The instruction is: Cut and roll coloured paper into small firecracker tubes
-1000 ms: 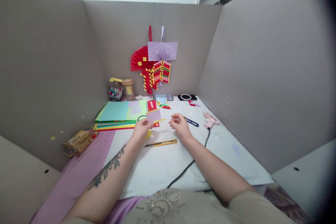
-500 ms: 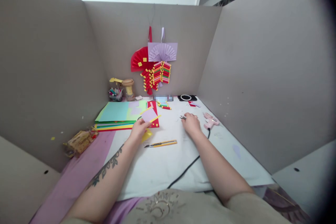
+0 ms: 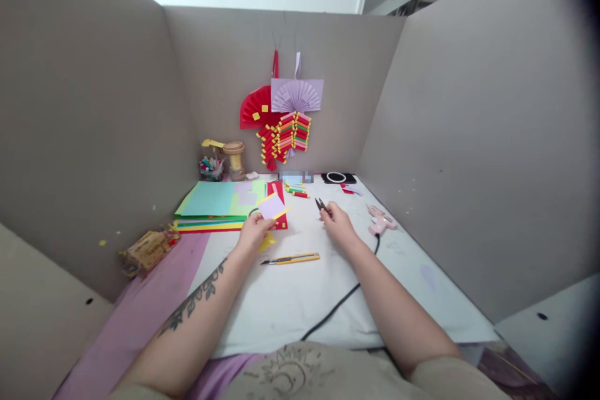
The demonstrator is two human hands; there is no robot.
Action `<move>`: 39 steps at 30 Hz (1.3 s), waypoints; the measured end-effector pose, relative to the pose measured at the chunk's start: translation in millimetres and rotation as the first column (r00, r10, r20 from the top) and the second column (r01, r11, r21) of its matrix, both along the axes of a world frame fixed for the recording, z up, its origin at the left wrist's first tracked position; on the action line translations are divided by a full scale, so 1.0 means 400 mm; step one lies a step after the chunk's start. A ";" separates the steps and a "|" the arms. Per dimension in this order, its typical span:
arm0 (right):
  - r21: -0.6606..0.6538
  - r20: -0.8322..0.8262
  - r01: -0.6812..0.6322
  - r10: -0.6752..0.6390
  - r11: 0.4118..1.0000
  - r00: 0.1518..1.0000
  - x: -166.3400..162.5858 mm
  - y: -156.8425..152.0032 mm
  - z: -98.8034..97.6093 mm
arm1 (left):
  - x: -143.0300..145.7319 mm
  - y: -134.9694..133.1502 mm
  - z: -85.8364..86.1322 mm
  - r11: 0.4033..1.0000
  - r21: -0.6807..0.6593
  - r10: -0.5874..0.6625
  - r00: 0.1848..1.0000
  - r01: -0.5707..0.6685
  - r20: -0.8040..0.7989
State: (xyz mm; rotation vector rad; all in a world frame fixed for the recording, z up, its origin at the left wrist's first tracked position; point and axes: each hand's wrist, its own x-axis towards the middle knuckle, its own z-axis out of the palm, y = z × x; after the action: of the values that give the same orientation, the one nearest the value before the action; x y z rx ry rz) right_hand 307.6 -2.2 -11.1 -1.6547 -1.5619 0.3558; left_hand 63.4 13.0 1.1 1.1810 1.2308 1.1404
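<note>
My left hand (image 3: 255,229) pinches a small lavender paper piece (image 3: 271,206) with yellow strips along two edges, tilted up over the stack of coloured paper. My right hand (image 3: 338,224) is closed on small dark-bladed thread snips (image 3: 320,204), whose points face up and left, apart from the paper. The handle is mostly hidden in the palm. A yellow craft knife (image 3: 296,259) lies on the white table cover between my forearms. Beneath my left hand is a scrap of yellow paper (image 3: 267,242).
Coloured sheets (image 3: 206,200) lie at the left. A pink glue gun (image 3: 380,220) with a black cord (image 3: 335,309) is at the right. Small paper rolls (image 3: 297,193) and a black phone-like object (image 3: 338,178) sit at the back. Fan decorations (image 3: 297,97) hang on the rear panel.
My right hand has lifted the snips from the table, and their blades now point up and left. My left hand still holds the lavender paper. The view has shifted slightly.
</note>
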 end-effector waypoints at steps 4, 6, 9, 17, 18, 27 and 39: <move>-0.020 -0.283 -0.285 0.268 0.958 0.921 -0.098 -0.029 0.001 | 0.005 -0.005 0.005 0.999 0.022 0.022 0.999 -0.023 0.044; -0.041 -0.355 -0.302 0.269 0.952 0.895 -0.126 -0.033 0.001 | 0.008 -0.009 0.009 0.998 0.036 0.047 0.998 -0.049 0.044; -0.100 -0.476 -0.283 0.204 0.954 0.855 -0.142 -0.031 0.005 | 0.010 -0.011 0.009 0.997 0.062 0.051 0.998 -0.054 0.040; -0.086 -0.630 -0.297 0.178 0.951 0.755 -0.153 -0.033 0.016 | 0.023 -0.016 -0.010 0.994 0.100 -0.043 0.998 0.038 0.053; -0.074 -0.641 -0.291 0.178 0.954 0.746 -0.154 -0.033 0.016 | 0.026 -0.019 -0.009 0.994 0.091 -0.058 0.997 0.053 0.054; -0.037 -0.690 -0.289 0.185 0.957 0.700 -0.159 -0.035 0.022 | 0.037 -0.033 -0.011 0.992 0.086 -0.100 0.994 0.095 0.053; -0.032 -0.715 -0.310 0.195 0.950 0.671 -0.151 -0.031 0.013 | 0.034 -0.031 -0.015 0.989 0.094 -0.117 0.993 0.115 0.011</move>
State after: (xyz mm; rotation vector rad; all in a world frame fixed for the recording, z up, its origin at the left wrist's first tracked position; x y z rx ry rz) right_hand 247.2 -14.5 -5.9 -1.1635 -1.1641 1.1463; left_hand 77.2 0.5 -5.0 1.2937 1.0914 1.1287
